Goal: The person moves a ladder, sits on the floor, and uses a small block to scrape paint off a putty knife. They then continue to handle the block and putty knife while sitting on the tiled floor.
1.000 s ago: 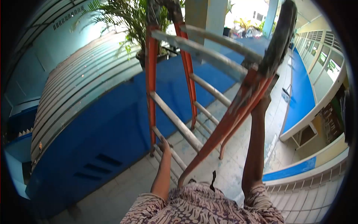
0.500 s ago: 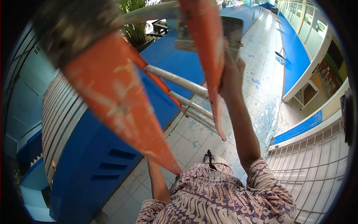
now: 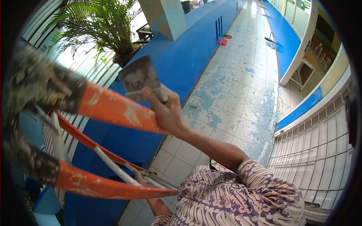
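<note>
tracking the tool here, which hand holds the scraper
The right hand: it grips the scraper, while the left hand is lower in view, at the ladder.

A low blue wall [image 3: 190, 62] borders a white tiled floor [image 3: 241, 84] blotched with pale blue. A potted palm [image 3: 109, 28] and a pillar [image 3: 175, 19] stand along the wall; bright daylight shows beyond it, and windows [image 3: 292, 16] and a wire grille [image 3: 309, 165] face it.

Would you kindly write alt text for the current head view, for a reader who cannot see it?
The right hand holds a scraper beside an orange ladder; the left hand is at its rungs. Beyond are a blue wall, a potted plant and a blue-patched tiled floor.
</note>
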`<state>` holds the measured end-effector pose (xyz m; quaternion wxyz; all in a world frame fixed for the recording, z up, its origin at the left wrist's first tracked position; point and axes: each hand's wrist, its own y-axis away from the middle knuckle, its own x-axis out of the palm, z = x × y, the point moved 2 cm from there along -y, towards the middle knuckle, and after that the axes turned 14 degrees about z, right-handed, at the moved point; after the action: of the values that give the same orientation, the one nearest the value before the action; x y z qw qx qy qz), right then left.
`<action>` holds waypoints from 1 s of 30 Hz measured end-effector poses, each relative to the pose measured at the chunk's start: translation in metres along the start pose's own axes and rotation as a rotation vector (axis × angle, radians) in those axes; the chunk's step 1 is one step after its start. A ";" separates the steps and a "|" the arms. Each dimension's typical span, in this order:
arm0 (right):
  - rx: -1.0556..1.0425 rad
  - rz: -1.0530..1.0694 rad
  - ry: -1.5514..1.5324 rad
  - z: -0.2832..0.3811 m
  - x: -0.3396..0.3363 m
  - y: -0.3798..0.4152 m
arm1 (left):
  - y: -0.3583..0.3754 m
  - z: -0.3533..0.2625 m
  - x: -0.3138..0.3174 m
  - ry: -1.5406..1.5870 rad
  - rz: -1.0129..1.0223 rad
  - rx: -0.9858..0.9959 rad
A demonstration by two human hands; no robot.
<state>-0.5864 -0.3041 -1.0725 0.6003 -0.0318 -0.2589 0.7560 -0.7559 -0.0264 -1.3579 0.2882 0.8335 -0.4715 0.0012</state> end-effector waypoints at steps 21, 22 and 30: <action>0.120 0.079 -0.092 -0.042 -0.039 0.091 | 0.053 0.067 -0.008 -0.284 0.134 -0.334; 0.123 0.081 -0.092 -0.050 -0.060 0.093 | 0.056 0.076 -0.003 -0.313 0.150 -0.367; 0.750 0.063 1.085 -0.065 -0.310 0.161 | 0.096 0.151 0.045 -0.597 0.339 -0.687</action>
<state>-0.6209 -0.5910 -1.2791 0.5936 -0.2045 0.3623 0.6889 -0.8473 -0.1722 -1.4250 0.3946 0.5654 -0.6357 -0.3470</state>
